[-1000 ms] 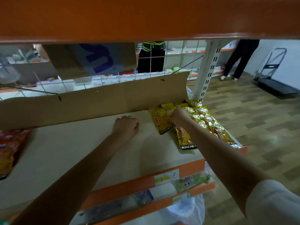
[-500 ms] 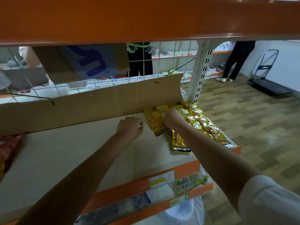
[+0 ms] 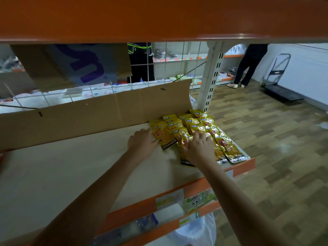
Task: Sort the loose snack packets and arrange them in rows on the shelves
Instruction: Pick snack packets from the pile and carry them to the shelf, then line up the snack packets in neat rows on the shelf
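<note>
Both hands touch yellow packets (image 3: pixel 166 137) (black bands reading KONCHEW).

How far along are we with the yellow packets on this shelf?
Done: yellow packets lie overlapped in rows at the right end of the shelf. In hand: the left hand touches the leftmost row's edge, and the right hand presses flat on a front packet. Left: the rows look uneven, most of the shelf is bare, and red packets barely show at the far left.
</note>
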Available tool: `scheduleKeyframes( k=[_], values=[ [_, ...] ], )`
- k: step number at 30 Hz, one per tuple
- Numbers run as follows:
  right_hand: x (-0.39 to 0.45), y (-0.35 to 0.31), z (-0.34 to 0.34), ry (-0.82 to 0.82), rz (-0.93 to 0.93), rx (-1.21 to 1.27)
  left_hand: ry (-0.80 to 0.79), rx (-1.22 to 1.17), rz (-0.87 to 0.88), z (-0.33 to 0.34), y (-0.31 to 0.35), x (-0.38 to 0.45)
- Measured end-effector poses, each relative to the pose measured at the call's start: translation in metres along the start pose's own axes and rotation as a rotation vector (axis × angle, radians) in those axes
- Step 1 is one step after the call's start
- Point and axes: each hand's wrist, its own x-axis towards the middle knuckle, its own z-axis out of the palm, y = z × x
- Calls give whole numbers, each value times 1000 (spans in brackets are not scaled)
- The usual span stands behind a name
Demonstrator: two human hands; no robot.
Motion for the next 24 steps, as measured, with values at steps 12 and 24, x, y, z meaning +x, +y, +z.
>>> scheduleKeyframes(
  k=[12,24],
  values=[
    [-11,12,9,-23,-157,110,-29,91,51,22,14,14],
    [8,-27,-6,69,-266,164,-80,135,76,-8,-4,17]
  ],
)
